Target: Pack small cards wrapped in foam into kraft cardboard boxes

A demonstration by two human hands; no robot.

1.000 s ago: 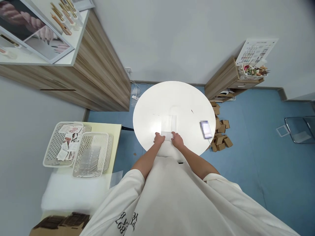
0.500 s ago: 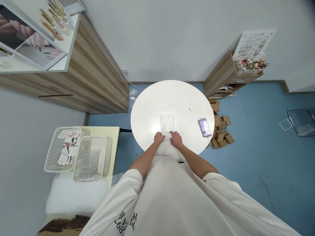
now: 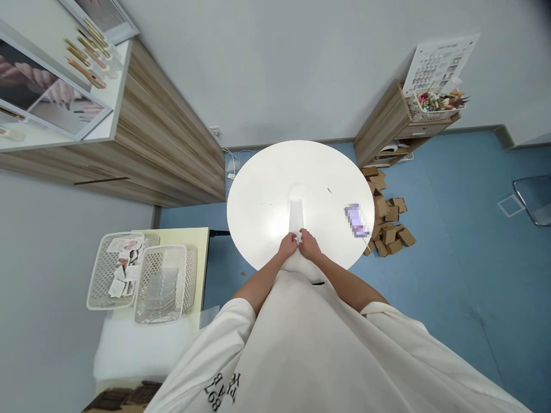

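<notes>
A translucent white sheet [image 3: 297,215], folded into a narrow strip, lies at the near middle of the round white table [image 3: 262,178]. Whether it is plastic film or a bag is too unclear to tell. My left hand [image 3: 288,245] pinches the strip's near end from the left. Close beside it, my right hand [image 3: 309,245] grips the same end from the right, fingertips almost meeting the left ones. The fingers partly cover that end.
A blurred purple item [image 3: 357,219] with a white cable lies on the table's right side. Small brown cardboard boxes [image 3: 390,229] are heaped on the floor at right. White baskets [image 3: 161,284] stand on a side table at left. A wooden cabinet [image 3: 172,132] rises behind it.
The sheet was wider and flatter; now its sides are drawn in to a narrow strip. Both hands have moved closer together. The view has shifted slightly.
</notes>
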